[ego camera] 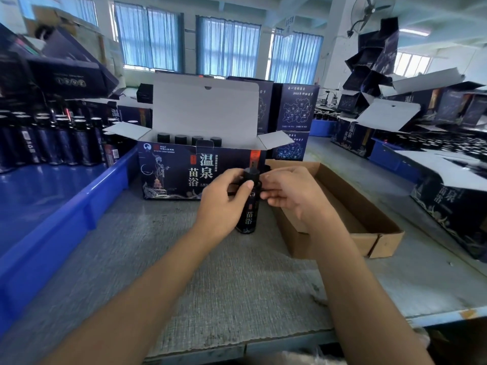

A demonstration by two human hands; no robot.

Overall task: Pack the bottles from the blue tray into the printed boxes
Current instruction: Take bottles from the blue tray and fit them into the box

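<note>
While my left hand (224, 196) grips the bottle (247, 217) upright at frame centre, over the counter (210, 272), my right hand (290, 191) pinches its cap. It sits just before the open printed box (168, 175), right of the blue tray (79, 206). If I tilt it going in, it may snag the front flap.

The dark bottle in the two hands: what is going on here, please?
A person is in the middle of packing. The left-hand grip wraps the dark bottle around its body, and the right-hand grip pinches it near the cap. Just behind stands the open printed box, with four black caps already showing inside. More bottles wait in the blue tray on the left.
</note>
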